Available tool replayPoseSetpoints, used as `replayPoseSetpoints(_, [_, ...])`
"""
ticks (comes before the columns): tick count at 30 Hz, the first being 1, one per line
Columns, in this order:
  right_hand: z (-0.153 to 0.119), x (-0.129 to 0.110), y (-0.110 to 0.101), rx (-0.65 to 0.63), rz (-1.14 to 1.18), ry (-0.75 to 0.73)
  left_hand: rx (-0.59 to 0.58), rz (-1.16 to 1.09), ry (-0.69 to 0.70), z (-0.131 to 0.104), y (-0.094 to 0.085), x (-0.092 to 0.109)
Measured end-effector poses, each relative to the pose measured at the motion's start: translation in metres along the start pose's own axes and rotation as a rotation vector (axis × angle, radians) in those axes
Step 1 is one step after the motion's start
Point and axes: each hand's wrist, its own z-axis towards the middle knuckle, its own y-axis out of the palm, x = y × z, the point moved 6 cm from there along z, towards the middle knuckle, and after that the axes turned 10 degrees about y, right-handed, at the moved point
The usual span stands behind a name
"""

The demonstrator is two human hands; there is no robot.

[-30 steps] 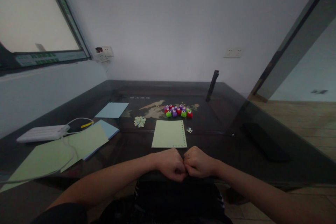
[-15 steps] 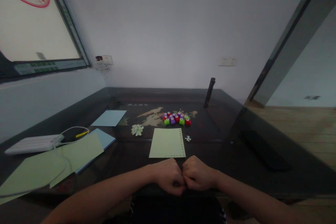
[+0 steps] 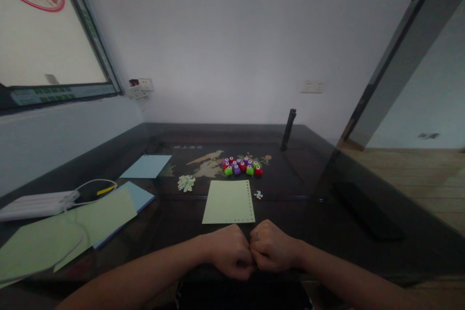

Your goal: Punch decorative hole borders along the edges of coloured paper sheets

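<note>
My left hand (image 3: 232,251) and my right hand (image 3: 271,247) are both closed into fists at the table's front edge, knuckles touching, with nothing visible in them. Just beyond them lies a pale green sheet (image 3: 228,201) with punched holes down its right side. Right of the sheet is a small cluster of puzzle pieces (image 3: 258,194). A bigger pile of puzzle pieces (image 3: 186,183) sits to its left. Behind the sheet, several red, purple and green toys with eyes (image 3: 242,165) stand grouped together.
On the left lie a blue sheet (image 3: 147,166), overlapping green sheets (image 3: 109,213), a white power bank (image 3: 36,204) with a cable, and a yellow strip (image 3: 106,190). A dark upright stick (image 3: 288,130) stands at the back right; a black flat object (image 3: 366,210) lies right.
The view has shifted slightly, so the table items appear a little lower and further left. My hands stay closed and together.
</note>
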Motion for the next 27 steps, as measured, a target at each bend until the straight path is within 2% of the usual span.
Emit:
replayPoseSetpoints(5, [-0.001,0.002,-0.005,0.035,-0.014,0.036,0.063,0.045,0.039,0.001,-0.006,0.006])
replayPoseSetpoints(7, [-0.001,0.006,-0.014,0.072,0.019,0.103,0.11,0.062,0.012,0.002,-0.02,0.006])
replayPoseSetpoints(9, [0.0,0.013,-0.028,0.11,0.033,0.199,0.167,0.085,-0.081,0.002,-0.044,-0.003])
replayPoseSetpoints(11, [0.005,0.023,-0.046,0.144,0.02,0.321,0.215,0.08,-0.256,-0.002,-0.069,-0.026])
replayPoseSetpoints(13, [0.014,0.035,-0.068,0.188,0.009,0.47,0.292,0.07,-0.491,-0.013,-0.093,-0.058])
replayPoseSetpoints(16, [0.032,0.055,-0.097,0.28,0.026,0.67,0.444,0.07,-0.795,-0.039,-0.108,-0.104])
replayPoseSetpoints(18, [0.044,0.068,-0.106,0.339,0.015,0.747,0.472,0.071,-0.866,-0.054,-0.102,-0.124])
replayPoseSetpoints(20, [0.052,0.08,-0.104,0.381,-0.037,0.807,0.436,0.123,-0.853,-0.064,-0.091,-0.133])
replayPoseSetpoints(23, [0.057,0.097,-0.084,0.38,-0.148,0.802,0.305,0.139,-0.838,-0.075,-0.073,-0.137])
replayPoseSetpoints(27, [0.053,0.114,-0.052,0.243,-0.229,0.726,0.176,0.092,-0.887,-0.086,-0.061,-0.141])
